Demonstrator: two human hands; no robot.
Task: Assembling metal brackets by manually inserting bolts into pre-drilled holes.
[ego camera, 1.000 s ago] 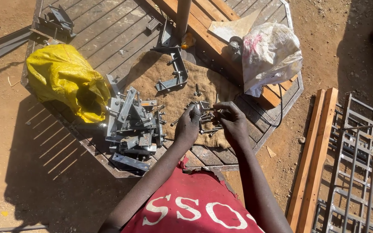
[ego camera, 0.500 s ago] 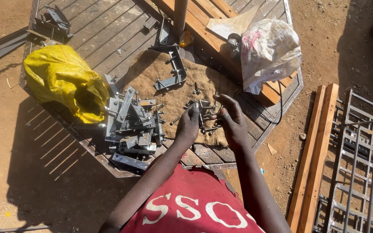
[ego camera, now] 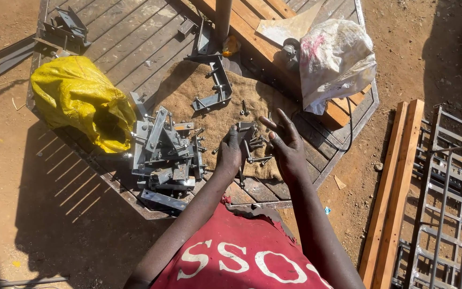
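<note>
My left hand (ego camera: 231, 151) grips a small grey metal bracket (ego camera: 246, 130) over a brown burlap cloth (ego camera: 199, 99) laid on a metal panel. My right hand (ego camera: 284, 144) is right beside it, fingers spread, touching the bracket's right side. Loose bolts (ego camera: 258, 158) lie on the cloth under and between the hands. A heap of grey metal brackets (ego camera: 164, 155) sits just left of my left hand.
A yellow bag (ego camera: 78, 101) lies on the left of the slatted metal panel (ego camera: 118, 43). A white plastic bag (ego camera: 335, 61) rests on wooden planks (ego camera: 252, 32) at the back. Another bracket (ego camera: 215, 88) lies on the cloth. Wooden battens (ego camera: 397, 182) and a metal grille (ego camera: 450, 203) lie on the dirt at right.
My right hand's fingers have spread open beside the bracket. My left hand has stayed on the bracket in about the same place.
</note>
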